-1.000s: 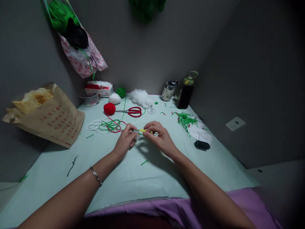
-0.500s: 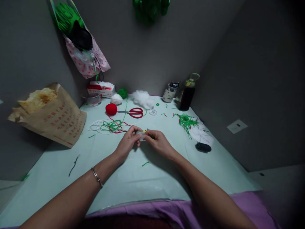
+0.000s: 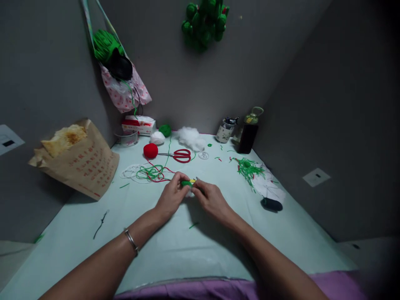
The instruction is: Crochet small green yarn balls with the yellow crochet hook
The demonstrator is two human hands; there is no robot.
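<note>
Above the middle of the table, my left hand (image 3: 173, 193) is closed around a small green knitted or crocheted piece (image 3: 186, 183). A bit of white stuffing (image 3: 189, 194) shows just below that piece. Close against it, my right hand (image 3: 211, 199) has its fingers pinched together on a slim tool with a yellow part (image 3: 193, 180); its exact kind is too small to tell. Red, green and white yarn strands (image 3: 151, 172) lie loosely to the left of my hands. Beyond them are red-handled scissors (image 3: 181, 156) and a red yarn ball (image 3: 150, 151).
White stuffing (image 3: 190, 138) lies at the back, beside green (image 3: 165, 130) and white yarn balls (image 3: 157, 138). A paper bag with flatbread (image 3: 90, 166) stands left. Right are a pen cup (image 3: 224, 132), bottle (image 3: 253, 114), black phone (image 3: 248, 139), green scraps (image 3: 250, 168) and dark roll (image 3: 271, 204).
The view has tilted and shifted, so everything sits slightly lower and further right. Between my hands, the green piece shows more plainly, and the white stuffing now appears below it.
</note>
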